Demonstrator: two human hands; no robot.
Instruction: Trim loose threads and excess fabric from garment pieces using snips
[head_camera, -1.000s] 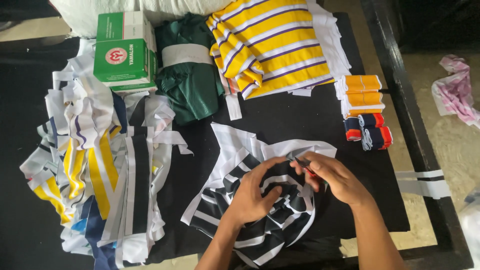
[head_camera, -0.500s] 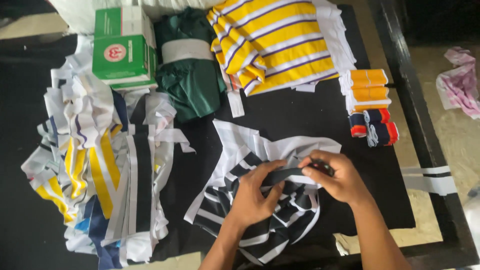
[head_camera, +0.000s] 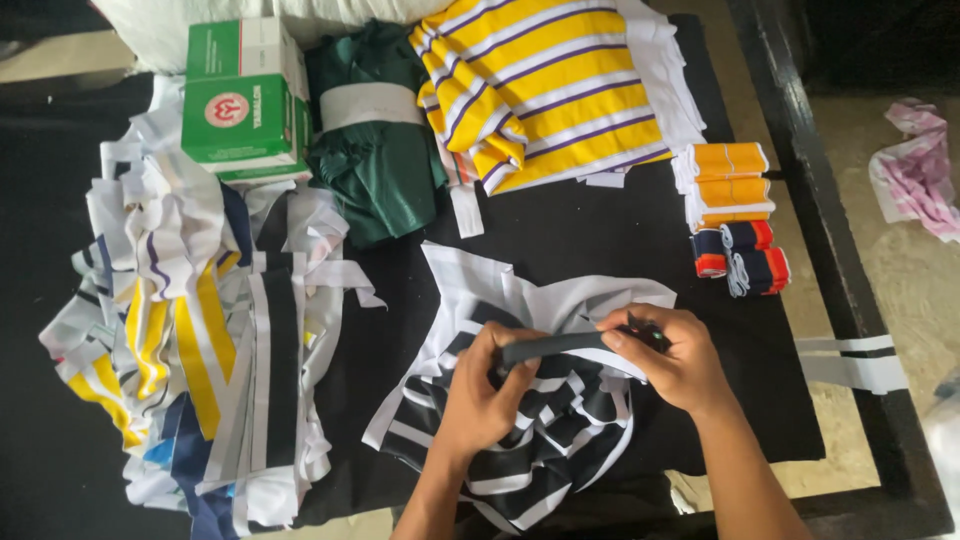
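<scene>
A black-and-white striped cloth (head_camera: 520, 440) lies bunched on the black table (head_camera: 600, 240) in front of me. My left hand (head_camera: 485, 395) and my right hand (head_camera: 670, 355) each pinch one end of a dark band of that cloth (head_camera: 555, 346), holding it stretched level between them just above the pile. White fabric (head_camera: 560, 295) sticks out behind the band.
A heap of striped cloth pieces (head_camera: 200, 330) fills the left side. At the back stand a green box (head_camera: 245, 100), a folded green garment (head_camera: 375, 140) and a yellow striped cloth (head_camera: 545, 85). Small orange and navy rolls (head_camera: 735, 215) sit at right, near the table edge.
Both hands have shifted slightly toward me, and the dark band now shows pulled straight between them; earlier the fingers were close together over the cloth.
</scene>
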